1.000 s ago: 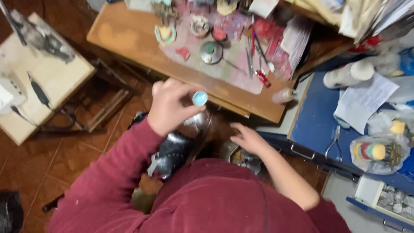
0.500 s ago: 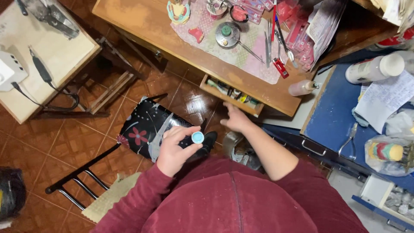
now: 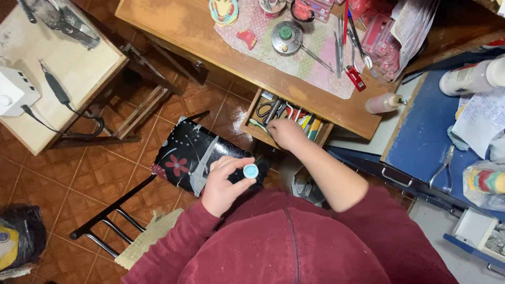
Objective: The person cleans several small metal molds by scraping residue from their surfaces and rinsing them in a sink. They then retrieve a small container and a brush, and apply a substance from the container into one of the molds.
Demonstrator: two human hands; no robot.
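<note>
Drawer open, you are reaching in.
Your left hand point(image 3: 223, 184) clasps a small blue disc point(image 3: 251, 171); your right hand point(image 3: 286, 132) rummages among the drawer point(image 3: 284, 120) tools, grip unclear.

a: it looks like a home craft workshop, on a brown tiled floor point(image 3: 63, 184).
b: yes. the wooden desk point(image 3: 173, 31) carries tools and small painted figures, and its open drawer point(image 3: 286, 118) is full of scissors and pens.
</note>
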